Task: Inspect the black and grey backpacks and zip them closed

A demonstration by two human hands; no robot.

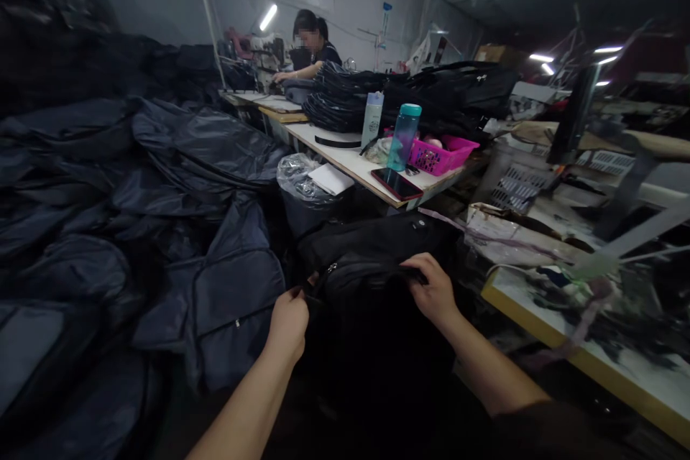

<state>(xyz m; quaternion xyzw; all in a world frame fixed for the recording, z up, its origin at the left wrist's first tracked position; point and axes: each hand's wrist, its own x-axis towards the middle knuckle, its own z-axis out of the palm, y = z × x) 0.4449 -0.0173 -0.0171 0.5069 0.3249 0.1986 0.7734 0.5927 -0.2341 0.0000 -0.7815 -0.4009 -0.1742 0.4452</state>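
A black bag [371,259] with a zipper lies in front of me at the centre of the head view. My left hand [288,320] is closed in a pinch on the bag's left edge, near the zipper. My right hand [431,291] is curled over the bag's right edge, fingers wrapped on the dark fabric. Both forearms reach in from the bottom of the frame.
A large heap of dark bags [162,180] fills the left. A table [377,180] ahead holds a phone [396,183], a teal bottle [404,136], a pink basket [442,154] and stacked bags. A yellow-edged worktable [593,363] stands at right. Another person [313,50] works at the back.
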